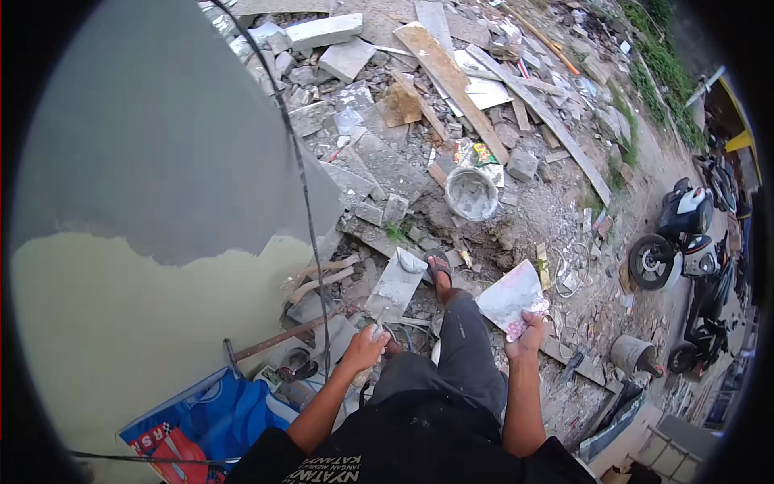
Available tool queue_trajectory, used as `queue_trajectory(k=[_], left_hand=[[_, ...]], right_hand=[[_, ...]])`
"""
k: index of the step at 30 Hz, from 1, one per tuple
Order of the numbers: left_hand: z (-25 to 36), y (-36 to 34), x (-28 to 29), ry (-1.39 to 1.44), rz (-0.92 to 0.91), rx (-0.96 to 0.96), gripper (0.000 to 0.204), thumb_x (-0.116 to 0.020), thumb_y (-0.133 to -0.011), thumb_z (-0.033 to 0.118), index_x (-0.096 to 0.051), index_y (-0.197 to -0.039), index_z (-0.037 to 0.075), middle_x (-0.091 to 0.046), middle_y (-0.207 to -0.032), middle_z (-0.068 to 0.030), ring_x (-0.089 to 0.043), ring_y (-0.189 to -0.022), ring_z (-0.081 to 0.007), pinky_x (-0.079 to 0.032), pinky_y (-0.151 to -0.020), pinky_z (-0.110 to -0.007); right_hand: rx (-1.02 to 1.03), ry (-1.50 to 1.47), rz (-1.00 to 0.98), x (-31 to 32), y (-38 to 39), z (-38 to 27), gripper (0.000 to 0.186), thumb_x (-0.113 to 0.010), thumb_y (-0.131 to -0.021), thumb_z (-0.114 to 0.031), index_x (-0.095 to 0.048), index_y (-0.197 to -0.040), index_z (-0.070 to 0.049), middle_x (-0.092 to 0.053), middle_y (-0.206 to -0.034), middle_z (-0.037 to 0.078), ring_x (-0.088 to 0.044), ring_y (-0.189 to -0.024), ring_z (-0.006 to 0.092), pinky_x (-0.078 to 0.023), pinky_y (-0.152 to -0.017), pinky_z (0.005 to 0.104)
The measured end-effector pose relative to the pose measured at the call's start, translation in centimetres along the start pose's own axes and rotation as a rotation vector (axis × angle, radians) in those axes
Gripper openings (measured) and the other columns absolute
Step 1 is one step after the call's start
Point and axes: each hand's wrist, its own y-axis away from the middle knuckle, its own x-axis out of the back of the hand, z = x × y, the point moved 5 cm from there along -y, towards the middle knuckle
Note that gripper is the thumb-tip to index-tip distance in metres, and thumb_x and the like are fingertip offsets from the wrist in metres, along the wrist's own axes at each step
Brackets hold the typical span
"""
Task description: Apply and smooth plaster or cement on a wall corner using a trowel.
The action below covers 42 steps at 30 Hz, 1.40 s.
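Observation:
My left hand (364,351) grips the handle of a wide flat steel trowel (391,286), its blade pointing forward with pale grey paste near the tip. My right hand (524,339) holds a white flat board (508,294) with pinkish smudges along its near edge. The two tools are apart, either side of my sandaled foot (442,266). Beyond them a bucket (472,195) with grey residue inside rests on the rubble.
Broken slabs (347,60) and planks (451,81) cover the ground. A half-grey wall (145,177) is at left, crossed by a hanging cable (304,185), above a blue printed sheet (226,403). Parked motorbikes (685,218) and a second bucket (629,356) are at right.

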Motion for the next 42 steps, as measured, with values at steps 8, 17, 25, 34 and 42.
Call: queue_trajectory(k=[8, 17, 25, 34, 42], left_hand=[[19.1, -20.3, -2.7, -0.497, 0.069, -0.297, 0.051, -0.058, -0.080, 0.029, -0.055, -0.113, -0.009, -0.059, -0.109, -0.0334, -0.055, -0.106, -0.0469, -0.044, -0.093, -0.049], [34.5, -51.6, -16.2, -0.961, -0.245, -0.348, 0.034, -0.053, -0.071, 0.016, -0.067, -0.088, -0.010, -0.062, -0.102, -0.0333, -0.060, -0.101, -0.0449, -0.049, -0.087, -0.044], [32.0, -64.8, -17.2, -0.954, -0.299, -0.197, 0.029, -0.067, -0.068, 0.013, -0.069, -0.088, -0.008, -0.065, -0.101, -0.0297, -0.068, -0.085, -0.0381, -0.053, -0.069, -0.045], [30.8, -62.3, -12.6, -0.092, -0.454, 0.343, 0.013, -0.056, -0.085, 0.010, -0.060, -0.092, -0.001, -0.059, -0.070, -0.0096, -0.057, -0.052, -0.0178, -0.046, -0.043, -0.030], [26.0, -60.7, -14.1, 0.592, -0.595, 0.423, 0.014, -0.055, -0.090, 0.015, -0.053, -0.098, 0.004, -0.053, -0.071, -0.0048, -0.052, -0.055, -0.0125, -0.046, -0.047, -0.027]], right_hand=[[0.232, 0.383, 0.435, 12.7, -20.3, -5.0, 0.020, -0.053, -0.082, -0.006, -0.060, -0.100, -0.001, -0.063, -0.087, 0.007, -0.062, -0.074, 0.0230, -0.053, -0.067, 0.0373], [0.100, 1.589, 0.184, 15.1, -42.0, -5.6, 0.026, -0.058, -0.075, -0.013, -0.065, -0.097, -0.001, -0.065, -0.094, 0.026, -0.062, -0.094, 0.0400, -0.050, -0.079, 0.0446], [0.248, 1.759, -0.062, 11.2, -49.6, 0.4, 0.035, -0.056, -0.073, -0.016, -0.068, -0.104, -0.004, -0.045, -0.131, 0.033, -0.055, -0.110, 0.0430, -0.043, -0.099, 0.0446], [0.165, 1.655, -0.236, 12.1, -51.8, 0.6, 0.030, -0.059, -0.072, -0.018, -0.066, -0.094, 0.002, -0.039, -0.140, 0.029, -0.056, -0.109, 0.0417, -0.044, -0.096, 0.0446], [0.113, 1.690, -0.278, 11.0, -52.8, -0.8, 0.033, -0.060, -0.071, -0.017, -0.066, -0.096, 0.003, -0.045, -0.137, 0.024, -0.056, -0.108, 0.0408, -0.045, -0.096, 0.0434]])
